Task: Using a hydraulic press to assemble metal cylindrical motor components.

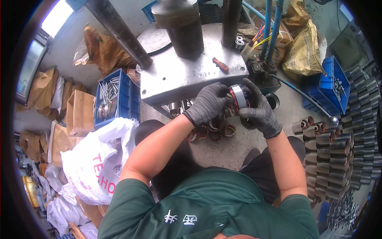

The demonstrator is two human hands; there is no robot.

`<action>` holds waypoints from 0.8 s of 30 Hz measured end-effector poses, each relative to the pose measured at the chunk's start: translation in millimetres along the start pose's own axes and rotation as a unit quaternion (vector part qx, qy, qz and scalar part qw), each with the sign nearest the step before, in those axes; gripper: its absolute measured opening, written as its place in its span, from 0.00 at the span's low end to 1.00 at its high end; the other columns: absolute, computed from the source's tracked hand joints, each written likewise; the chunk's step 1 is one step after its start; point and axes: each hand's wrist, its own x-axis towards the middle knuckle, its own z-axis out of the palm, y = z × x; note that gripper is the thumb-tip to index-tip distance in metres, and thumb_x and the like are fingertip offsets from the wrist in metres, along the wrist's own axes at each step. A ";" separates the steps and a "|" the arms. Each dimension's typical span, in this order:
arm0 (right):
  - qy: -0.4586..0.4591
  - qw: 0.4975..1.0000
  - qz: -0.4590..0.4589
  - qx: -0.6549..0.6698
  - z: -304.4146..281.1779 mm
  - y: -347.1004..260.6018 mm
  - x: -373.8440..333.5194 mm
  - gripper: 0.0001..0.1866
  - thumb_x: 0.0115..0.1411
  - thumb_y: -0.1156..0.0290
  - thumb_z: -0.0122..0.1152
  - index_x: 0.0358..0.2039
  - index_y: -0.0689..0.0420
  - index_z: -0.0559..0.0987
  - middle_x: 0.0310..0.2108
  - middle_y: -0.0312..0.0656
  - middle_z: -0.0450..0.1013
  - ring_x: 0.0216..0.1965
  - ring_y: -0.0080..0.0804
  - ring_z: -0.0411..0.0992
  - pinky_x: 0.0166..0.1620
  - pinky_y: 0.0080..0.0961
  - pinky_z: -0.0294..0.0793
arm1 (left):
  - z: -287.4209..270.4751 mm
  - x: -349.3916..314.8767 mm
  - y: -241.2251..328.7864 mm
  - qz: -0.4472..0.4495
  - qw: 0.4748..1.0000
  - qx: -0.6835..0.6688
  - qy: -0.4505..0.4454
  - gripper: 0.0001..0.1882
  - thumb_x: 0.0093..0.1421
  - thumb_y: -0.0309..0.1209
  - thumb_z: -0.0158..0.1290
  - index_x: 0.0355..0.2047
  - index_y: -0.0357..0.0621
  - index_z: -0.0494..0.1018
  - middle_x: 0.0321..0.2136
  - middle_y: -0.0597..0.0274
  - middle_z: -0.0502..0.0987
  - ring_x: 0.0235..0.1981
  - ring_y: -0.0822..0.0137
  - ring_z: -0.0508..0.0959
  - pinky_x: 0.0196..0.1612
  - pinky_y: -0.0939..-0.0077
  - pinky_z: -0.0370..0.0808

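Both of the person's hands wear dark grey gloves and meet over the floor just short of the near edge of a metal tabletop (175, 81). Between them is a wound motor part (239, 96) with a silver band and red edging, held up off every surface. The left hand (210, 99) is mostly closed, its fingers curled on the left side of the part. The right hand (259, 108) is partly open in a C shape, thumb near and fingers far, gripping the right side.

On the tabletop, a red-handled screwdriver (221, 65) lies to the right, beyond the hands. A thick dark metal cylinder (187, 40) stands over the middle, with a slanting post (121, 36) to its left and another post (231, 24) to its right. Yellow and red wires (262, 39) stick out past the far right corner.

More wound rings (215, 134) lie on the floor (207, 153) below the hands. At left, a blue bin (129, 93) holds metal rods (109, 89); nearer is a white sack (89, 159). At right, a lever ends in a shiny ball knob (333, 121), with rows of metal sleeves (334, 159) near it.
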 end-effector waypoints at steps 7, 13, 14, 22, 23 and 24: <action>-0.005 0.999 -0.031 -0.025 5.0 7.9 1.9 0.53 0.46 0.72 0.82 0.71 0.52 0.62 0.60 0.45 0.69 0.61 0.37 0.68 0.63 0.36 0.72 | 3.4 1.7 -16.1 0.084 0.977 0.191 0.047 0.17 0.60 0.30 0.59 0.48 0.37 0.80 0.49 0.44 0.76 0.49 0.52 0.80 0.55 0.61 0.77; 0.049 0.990 -0.019 0.128 13.4 1.1 9.1 0.36 0.63 0.51 0.63 0.67 0.52 0.67 0.60 0.45 0.72 0.59 0.39 0.73 0.61 0.39 0.75 | 17.3 9.3 -25.5 0.130 0.966 -0.222 0.024 0.45 0.65 0.40 0.62 0.74 0.48 0.49 0.55 0.58 0.74 0.45 0.69 0.77 0.50 0.69 0.76; 0.048 0.980 -0.002 0.193 16.3 0.2 10.4 0.35 0.64 0.50 0.62 0.67 0.52 0.67 0.61 0.44 0.72 0.60 0.39 0.72 0.62 0.40 0.75 | 18.9 7.8 -24.0 0.138 0.943 -0.303 -0.016 0.51 0.63 0.40 0.65 0.77 0.51 0.44 0.59 0.58 0.72 0.50 0.68 0.76 0.56 0.70 0.75; 0.006 0.948 0.059 0.313 22.8 -2.9 12.4 0.31 0.67 0.44 0.60 0.62 0.50 0.71 0.58 0.41 0.72 0.59 0.35 0.72 0.60 0.40 0.76 | 21.2 6.7 -0.4 0.164 0.925 -0.339 -0.037 0.51 0.49 0.38 0.76 0.69 0.40 0.61 0.59 0.59 0.74 0.60 0.66 0.73 0.65 0.67 0.71; -0.005 0.952 0.069 0.298 22.1 -1.6 15.4 0.31 0.67 0.43 0.59 0.61 0.51 0.71 0.58 0.41 0.72 0.59 0.35 0.72 0.60 0.40 0.76 | 16.8 5.3 2.6 0.167 0.928 -0.331 -0.039 0.51 0.49 0.38 0.76 0.69 0.40 0.61 0.59 0.59 0.74 0.60 0.66 0.73 0.65 0.67 0.71; -0.008 0.951 0.062 0.302 21.6 0.5 19.8 0.31 0.67 0.43 0.59 0.61 0.51 0.71 0.58 0.41 0.72 0.59 0.35 0.72 0.60 0.40 0.76 | 12.4 3.0 5.8 0.134 0.928 -0.341 -0.061 0.48 0.51 0.41 0.74 0.68 0.38 0.63 0.59 0.59 0.74 0.60 0.66 0.74 0.64 0.67 0.71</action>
